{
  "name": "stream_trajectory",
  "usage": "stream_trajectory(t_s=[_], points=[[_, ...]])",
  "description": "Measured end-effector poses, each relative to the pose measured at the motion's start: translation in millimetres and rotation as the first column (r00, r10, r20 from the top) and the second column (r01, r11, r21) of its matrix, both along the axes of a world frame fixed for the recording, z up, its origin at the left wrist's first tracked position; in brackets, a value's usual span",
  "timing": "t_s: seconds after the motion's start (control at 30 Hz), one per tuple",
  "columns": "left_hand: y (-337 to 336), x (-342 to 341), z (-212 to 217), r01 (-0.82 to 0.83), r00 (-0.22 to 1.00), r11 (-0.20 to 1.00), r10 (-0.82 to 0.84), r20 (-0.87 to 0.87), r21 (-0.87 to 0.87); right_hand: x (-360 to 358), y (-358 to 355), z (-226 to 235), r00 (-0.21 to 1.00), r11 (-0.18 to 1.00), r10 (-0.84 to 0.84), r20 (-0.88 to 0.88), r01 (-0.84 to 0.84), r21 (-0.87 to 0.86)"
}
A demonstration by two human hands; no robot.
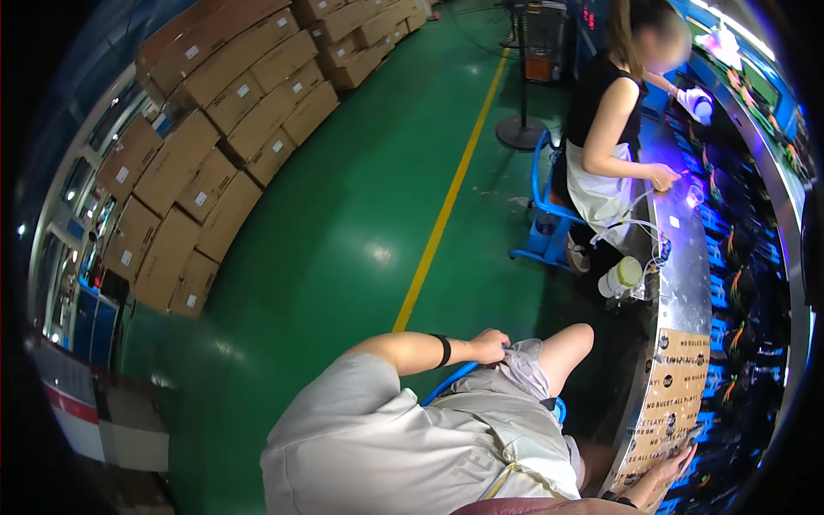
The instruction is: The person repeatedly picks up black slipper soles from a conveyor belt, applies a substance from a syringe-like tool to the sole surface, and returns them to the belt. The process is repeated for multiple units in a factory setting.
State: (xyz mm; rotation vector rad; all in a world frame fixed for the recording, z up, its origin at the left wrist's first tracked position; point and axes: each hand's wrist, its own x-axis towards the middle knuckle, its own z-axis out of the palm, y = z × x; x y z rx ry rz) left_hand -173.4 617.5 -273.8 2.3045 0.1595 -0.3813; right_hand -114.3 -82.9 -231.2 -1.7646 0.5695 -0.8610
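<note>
My left hand (492, 345), below a black wristband, rests by my grey shorts (525, 365) with its fingers curled in. What they close on, if anything, is hidden. My right hand (674, 465) lies at the near end of the bench, fingers stretched out along the edge of a brown cardboard sheet (665, 403) printed with black lettering. Beside those fingertips runs a row of dark items with blue and orange marks (730, 343); their kind is too blurred to tell.
A co-worker (609, 120) sits on a blue chair (545, 206) farther along the metal bench (682, 283), one hand under violet light. A white tub (620, 279) hangs by the bench edge. Stacked cartons (227, 112) stand left, beyond a yellow floor line (446, 215). A round stand base (521, 133) stands behind the chair.
</note>
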Motion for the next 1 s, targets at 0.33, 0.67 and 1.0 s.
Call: stream_trajectory(t_s=[0.33, 0.67, 1.0], points=[[-3, 0, 4, -0.042, 0.998, 0.999, 0.043, -0.045, 0.017, 15, -7, -14, 0.999, 0.998, 0.013, -0.046, -0.016, -0.068], [-4, -3, -13, -0.046, 0.999, 0.999, 0.046, 0.03, 0.0, 33, 29, 16, 0.998, 0.989, 0.029, -0.06, -0.037, -0.144], [0, 4, -25, 0.147, 0.984, 0.985, -0.155, 0.093, 0.086, 34, 22, 14, 0.997, 0.987, 0.044, -0.062, -0.052, -0.151]])
